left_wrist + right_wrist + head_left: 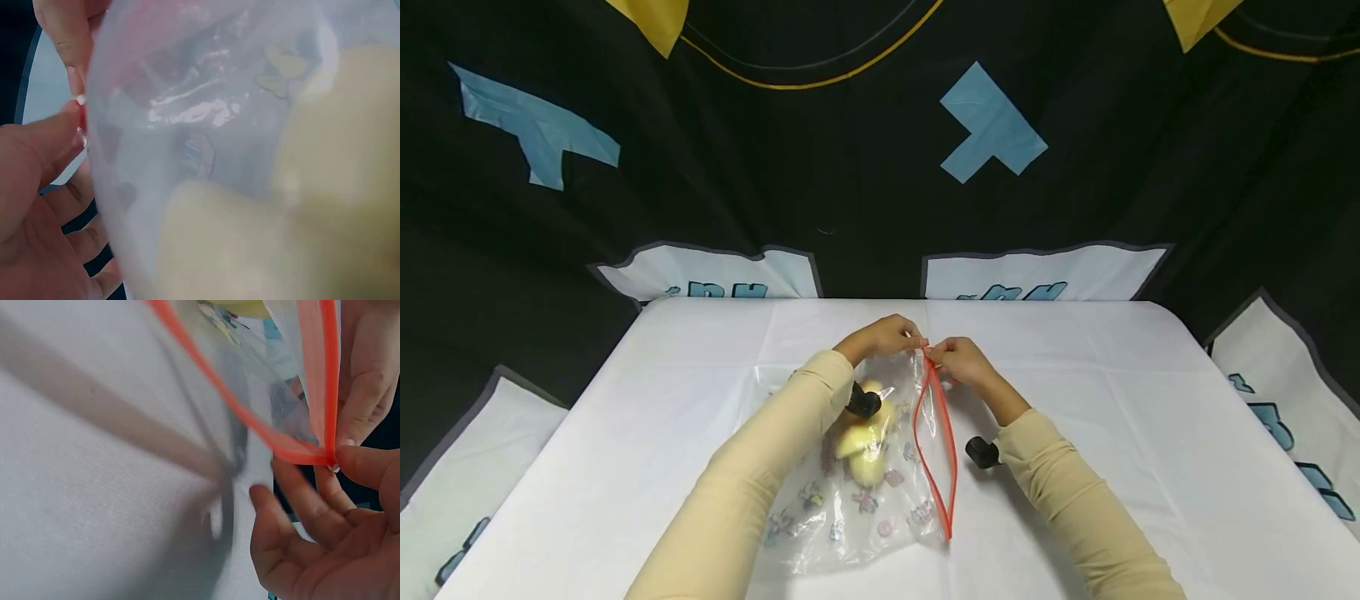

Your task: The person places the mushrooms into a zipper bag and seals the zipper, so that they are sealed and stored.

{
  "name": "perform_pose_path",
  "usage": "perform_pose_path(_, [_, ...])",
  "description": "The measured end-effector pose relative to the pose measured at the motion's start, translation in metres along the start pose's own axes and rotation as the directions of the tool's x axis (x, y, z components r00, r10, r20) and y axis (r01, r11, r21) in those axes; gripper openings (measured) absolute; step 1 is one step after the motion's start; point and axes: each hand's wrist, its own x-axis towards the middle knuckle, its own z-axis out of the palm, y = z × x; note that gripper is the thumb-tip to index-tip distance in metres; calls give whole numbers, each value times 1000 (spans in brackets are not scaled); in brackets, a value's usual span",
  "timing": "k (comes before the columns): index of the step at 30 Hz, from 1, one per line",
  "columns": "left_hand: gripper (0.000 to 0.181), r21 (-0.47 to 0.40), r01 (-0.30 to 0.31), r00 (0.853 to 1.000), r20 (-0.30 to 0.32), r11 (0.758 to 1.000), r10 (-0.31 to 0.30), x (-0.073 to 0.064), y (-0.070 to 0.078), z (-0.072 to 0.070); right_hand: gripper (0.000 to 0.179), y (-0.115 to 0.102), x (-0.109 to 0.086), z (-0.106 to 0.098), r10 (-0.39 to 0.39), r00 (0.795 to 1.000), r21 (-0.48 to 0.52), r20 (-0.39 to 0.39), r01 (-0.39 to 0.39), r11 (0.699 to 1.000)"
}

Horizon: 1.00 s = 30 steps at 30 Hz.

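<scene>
A clear plastic zip bag (820, 517) printed with small coloured figures lies on the table, its red zip edge (952, 467) facing right. Between their two ends, the red strips stand apart. Several rounded pale-yellow things (867, 442) are inside; their kind cannot be told through the plastic. My left hand (887, 335) pinches the far end of the zip edge. Right beside it, my right hand (964, 362) pinches the same corner between thumb and finger, its other fingers spread loosely. A small white piece (334, 467) shows at the pinched corner in the right wrist view.
A white cloth covers the table (1112, 400). Behind it hangs a black curtain (820, 167) with blue, yellow and white patches. Black camera mounts, one near the left wrist (863, 403) and one near the right wrist (982, 452), stick out by the sleeves.
</scene>
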Motion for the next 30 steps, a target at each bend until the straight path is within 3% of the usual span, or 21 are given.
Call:
perform_pose_path(1, [38, 12, -36, 999, -3, 999, 36, 9, -11, 3, 31, 1, -1, 1, 3, 1000, 4, -8, -3, 1000])
perform_pose_path(4, [36, 46, -21, 1000, 5, 999, 21, 21, -18, 8, 28, 3, -4, 2, 2, 999, -9, -34, -3, 1000])
perform_pose_path(8, [30, 103, 59, 998, -19, 993, -57, -5, 26, 7, 27, 5, -8, -1, -15, 997, -48, -74, 12, 999])
perform_pose_path(13, [25, 83, 66, 994, -96, 994, -57, -13, 47, 13, 22, 9, -14, -7, 15, 994, 31, -106, -12, 999])
perform_pose_path(17, [25, 98, 86, 989, -126, 992, -73, -10, 55, 15, 17, 11, -21, -10, 50, 992, 96, -114, -39, 995])
perform_pose_path(22, [26, 123, 120, 983, -153, 985, -101, -4, 59, 12, 18, 13, -37, -9, 38, 993, 45, -115, -33, 998])
perform_pose_path(30, [25, 190, 172, 969, -211, 967, -131, -3, 56, 4, 18, 25, -76, 1, -27, 999, -6, -38, 26, 1000])
